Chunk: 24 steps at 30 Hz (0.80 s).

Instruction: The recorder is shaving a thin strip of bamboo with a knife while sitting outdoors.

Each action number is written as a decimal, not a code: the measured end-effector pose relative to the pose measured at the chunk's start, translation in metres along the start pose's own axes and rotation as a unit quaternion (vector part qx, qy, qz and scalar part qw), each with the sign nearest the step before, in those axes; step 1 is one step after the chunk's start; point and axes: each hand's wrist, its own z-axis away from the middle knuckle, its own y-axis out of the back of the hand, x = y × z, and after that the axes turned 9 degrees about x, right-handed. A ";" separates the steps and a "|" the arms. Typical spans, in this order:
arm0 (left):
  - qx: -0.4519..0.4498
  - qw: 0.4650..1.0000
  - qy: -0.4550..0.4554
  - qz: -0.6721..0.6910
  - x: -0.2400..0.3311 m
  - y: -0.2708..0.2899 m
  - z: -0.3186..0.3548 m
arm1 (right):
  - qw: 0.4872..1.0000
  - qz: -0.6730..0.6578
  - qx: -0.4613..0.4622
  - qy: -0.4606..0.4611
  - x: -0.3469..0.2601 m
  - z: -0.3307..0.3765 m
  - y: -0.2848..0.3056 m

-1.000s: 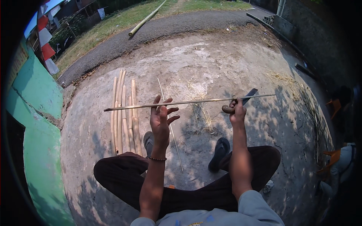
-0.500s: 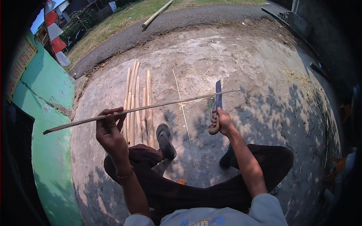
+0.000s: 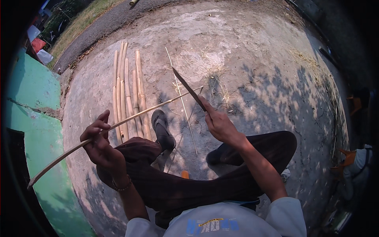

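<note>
The left grip (image 3: 102, 145), at the middle left of the frame, is bent around a long, thin bamboo strip (image 3: 138, 114) and holds it. The strip slants from the lower left up to the middle of the frame, and its far end has a little bend. The right grip (image 3: 221, 125), just right of the middle, is closed on a knife (image 3: 190, 90); its handle is hidden in the hand. The dark blade points up and to the left. It crosses the strip near the far end, but I cannot tell if they touch.

A bead bracelet (image 3: 122, 185) goes around the left wrist. Under the strip, a thin stick (image 3: 190, 127) lies on the gray ground. To the left of it, bamboo poles (image 3: 128, 91) lie side by side. One dark sandal (image 3: 164, 128) is just beside them. Dark pants (image 3: 189, 193) cover the bent legs, low in the frame, above a pale shirt (image 3: 209, 231). Dry straw bits (image 3: 225, 94) lie near the middle. A green wall (image 3: 37, 130) stands at the left, and a dark road (image 3: 98, 33) runs across the upper left.
</note>
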 end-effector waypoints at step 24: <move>0.425 0.903 0.048 -0.025 0.020 -0.102 -0.033 | 0.996 0.033 -0.025 0.078 0.037 -0.005 -0.092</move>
